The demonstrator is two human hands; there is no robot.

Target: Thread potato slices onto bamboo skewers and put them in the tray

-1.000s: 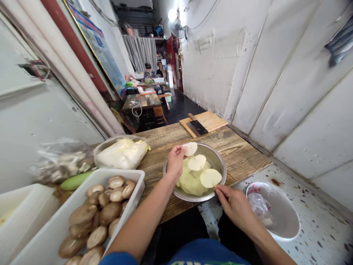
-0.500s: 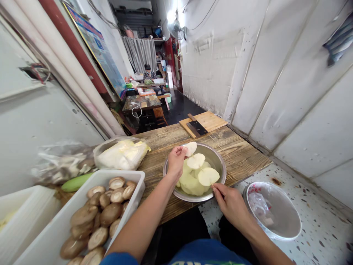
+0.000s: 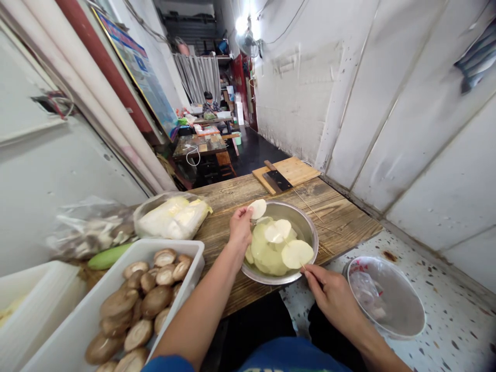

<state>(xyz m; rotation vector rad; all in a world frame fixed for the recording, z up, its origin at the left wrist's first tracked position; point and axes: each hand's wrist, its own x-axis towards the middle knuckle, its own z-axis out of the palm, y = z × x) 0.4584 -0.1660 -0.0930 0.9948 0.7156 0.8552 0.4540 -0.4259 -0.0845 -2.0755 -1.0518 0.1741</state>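
My left hand (image 3: 241,225) pinches a pale potato slice (image 3: 258,209) over the far left rim of a metal bowl (image 3: 314,243). Between the fingers of my right hand (image 3: 326,287), at the near right rim, is the end of a thin wooden skewer (image 3: 303,267). Two slices are threaded on that stick: a nearer one (image 3: 297,254) and a farther one (image 3: 278,231). Whether the stick's far tip touches the slice in my left hand, I cannot tell. More pale slices (image 3: 267,256) lie in liquid in the bowl.
A cleaver (image 3: 277,181) rests on a cutting board (image 3: 298,170), with loose skewers (image 3: 310,206) nearby. On the left are a white tub (image 3: 198,253) of mushrooms (image 3: 157,301), a green vegetable (image 3: 108,257) and bagged cabbage (image 3: 174,217). A lined bin (image 3: 403,305) stands right. A person (image 3: 210,103) sits far back.
My left hand has moved a little left with its slice, widening the distance to the two threaded slices. My right hand has shifted slightly right and down with the skewer.
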